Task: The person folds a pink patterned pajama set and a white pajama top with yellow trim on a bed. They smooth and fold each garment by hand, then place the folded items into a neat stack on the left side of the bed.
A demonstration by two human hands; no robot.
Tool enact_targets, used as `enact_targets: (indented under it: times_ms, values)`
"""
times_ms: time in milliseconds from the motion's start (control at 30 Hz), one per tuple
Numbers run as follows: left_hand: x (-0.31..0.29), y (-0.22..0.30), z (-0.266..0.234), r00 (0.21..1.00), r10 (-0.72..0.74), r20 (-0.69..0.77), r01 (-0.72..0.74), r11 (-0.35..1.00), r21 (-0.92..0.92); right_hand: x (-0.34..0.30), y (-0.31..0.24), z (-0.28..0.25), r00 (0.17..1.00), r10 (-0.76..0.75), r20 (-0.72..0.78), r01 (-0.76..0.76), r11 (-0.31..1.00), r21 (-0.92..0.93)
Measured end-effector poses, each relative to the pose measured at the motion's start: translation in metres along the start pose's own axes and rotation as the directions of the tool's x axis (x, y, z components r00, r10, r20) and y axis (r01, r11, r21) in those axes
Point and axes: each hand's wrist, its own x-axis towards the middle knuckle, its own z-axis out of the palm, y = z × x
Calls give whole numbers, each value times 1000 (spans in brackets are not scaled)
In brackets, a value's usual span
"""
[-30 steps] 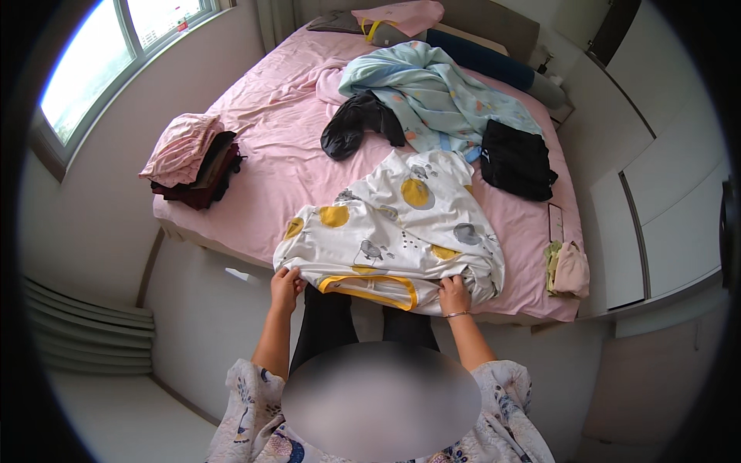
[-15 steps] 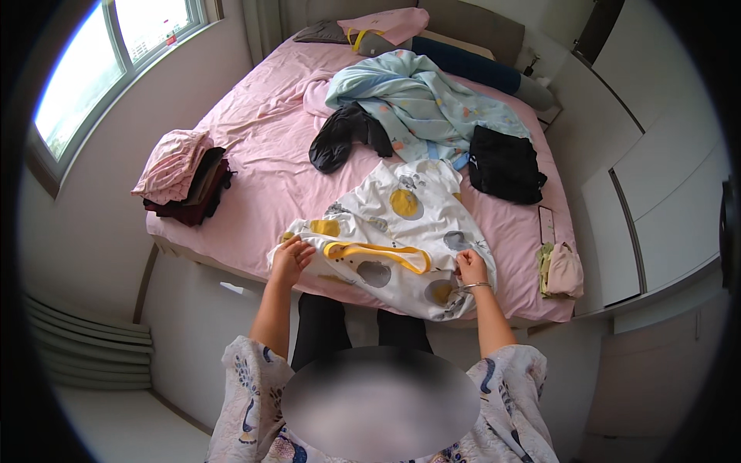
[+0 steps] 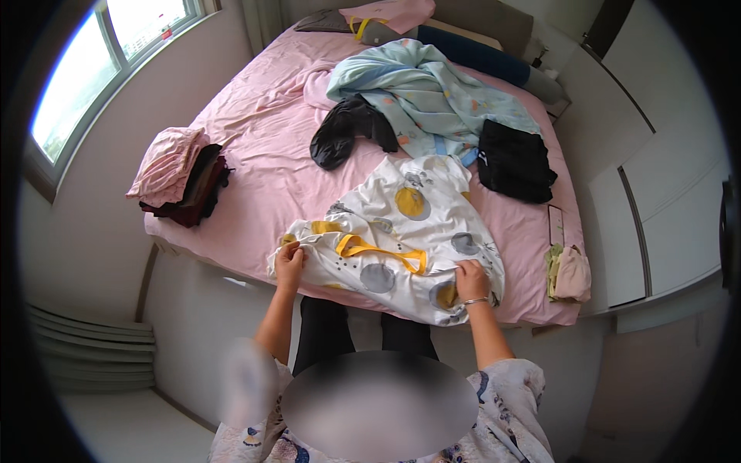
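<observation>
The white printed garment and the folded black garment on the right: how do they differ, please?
The white printed garment is spread out; the folded black garment is compact. The white one has yellow and grey designs; the black looks mostly plain. The left hand and right hand hold the white one, not the black. Both lie on the bed.
</observation>
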Motion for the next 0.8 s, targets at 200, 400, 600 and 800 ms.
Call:
enact_targets:
  times_ms: [200,400,600,800]
  values:
    - [1,-9,-5,970,243,-13,-233,942,240,4,-5,-54,925,-236,-299,293,943,160]
    - [-11,28,10,936,310,166,-350,784,512,-22,37,-57,999,-47,26,42,985,169]
    - [-13,50,42,829,401,389,-554,494,670,-16,58,-28,969,150,198,-231,838,494]
    - [7,44,43,796,336,504,-605,466,646,17,30,-45,848,177,499,-529,286,799]
